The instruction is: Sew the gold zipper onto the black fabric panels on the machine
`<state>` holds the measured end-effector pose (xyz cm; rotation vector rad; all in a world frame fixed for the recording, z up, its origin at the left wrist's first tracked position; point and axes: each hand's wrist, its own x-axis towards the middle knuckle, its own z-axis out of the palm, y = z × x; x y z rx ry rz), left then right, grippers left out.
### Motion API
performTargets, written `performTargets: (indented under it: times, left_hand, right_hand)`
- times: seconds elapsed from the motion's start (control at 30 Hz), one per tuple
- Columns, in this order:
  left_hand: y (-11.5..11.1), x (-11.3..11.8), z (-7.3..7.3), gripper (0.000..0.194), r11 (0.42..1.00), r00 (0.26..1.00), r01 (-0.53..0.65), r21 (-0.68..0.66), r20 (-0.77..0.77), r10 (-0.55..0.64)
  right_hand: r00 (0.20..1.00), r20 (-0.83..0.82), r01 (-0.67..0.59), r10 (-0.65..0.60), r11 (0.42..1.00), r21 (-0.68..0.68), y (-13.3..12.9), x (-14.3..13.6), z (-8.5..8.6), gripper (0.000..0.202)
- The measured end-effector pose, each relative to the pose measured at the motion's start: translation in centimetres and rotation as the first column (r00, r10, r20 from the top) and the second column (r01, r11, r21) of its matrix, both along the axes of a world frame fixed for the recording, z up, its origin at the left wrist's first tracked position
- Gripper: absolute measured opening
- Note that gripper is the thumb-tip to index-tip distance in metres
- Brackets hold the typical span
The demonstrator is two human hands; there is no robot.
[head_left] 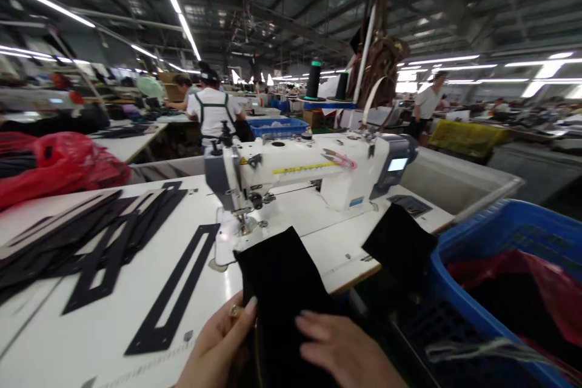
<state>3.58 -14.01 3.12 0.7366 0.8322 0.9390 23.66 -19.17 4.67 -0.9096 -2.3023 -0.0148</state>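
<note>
A piece of black fabric (pixel 282 279) lies at the front edge of the table, before the sewing machine's needle area. My left hand (pixel 222 339) pinches its left edge, thumb on top and the other fingers beneath; a ring shows on one finger. My right hand (pixel 339 345) rests on the fabric's right part with fingers stretched out, slightly blurred. Behind the fabric stands a white sewing machine (pixel 291 163), with pink-handled thread snips (pixel 341 159) on its arm. To the left lies a black frame-shaped strip (pixel 175 291) with a long slot.
More slotted black strips (pixel 109 248) are piled on the left of the white table (pixel 54 339). A red plastic bag (pixel 77 160) sits behind them. Another black fabric piece (pixel 400 239) hangs over the right edge, beside a blue basket (pixel 454 254). Thread cones (pixel 313 80) stand behind; people work farther back.
</note>
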Motion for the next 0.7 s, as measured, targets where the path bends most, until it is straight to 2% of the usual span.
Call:
performTargets:
  times: [0.03,0.1,0.23,0.37,0.47,0.57,0.63,0.7]
  left_hand:
    - [-0.1,-0.1,0.7,0.047,1.0,0.999,-0.027,0.012,0.023,0.027]
    - [-0.1,-0.3,1.7,0.041,0.997,0.996,-0.072,0.029,0.063,0.07]
    - [-0.1,-0.5,2.2,0.031,0.99,0.978,-0.141,0.001,0.158,0.139]
    - [-0.5,-0.5,2.2,0.026,0.977,0.959,-0.202,-0.065,0.187,0.211]
    - [-0.9,-0.4,2.7,0.023,0.98,0.958,-0.198,-0.037,0.206,0.201]
    - [-1.3,-0.2,3.2,0.024,0.979,0.955,-0.203,-0.003,0.221,0.199]
    - [-1.4,-0.1,3.2,0.026,0.975,0.951,-0.224,0.011,0.22,0.216]
    - [-1.4,-0.2,2.8,0.028,0.964,0.944,-0.262,0.037,0.219,0.248]
  right_hand:
    - [0.995,-0.022,0.095,-0.097,0.993,-0.07,0.0,0.4,0.2,0.036]
    - [0.964,-0.072,0.24,-0.257,0.952,-0.189,0.4,1.0,0.6,0.037]
    - [0.915,-0.189,0.297,-0.356,0.913,-0.28,3.1,0.3,0.1,0.021]
    - [0.852,-0.149,0.45,-0.503,0.846,-0.285,6.8,-0.4,-1.4,0.043]
    - [0.875,-0.044,0.436,-0.482,0.824,-0.363,8.7,-0.1,-2.4,0.05]
    - [0.885,-0.041,0.396,-0.465,0.794,-0.462,9.0,-0.3,-2.4,0.049]
    - [0.853,-0.066,0.443,-0.517,0.787,-0.429,8.3,-0.6,-2.0,0.048]
    - [0.818,-0.059,0.535,-0.573,0.794,-0.29,7.5,-0.8,-1.5,0.048]
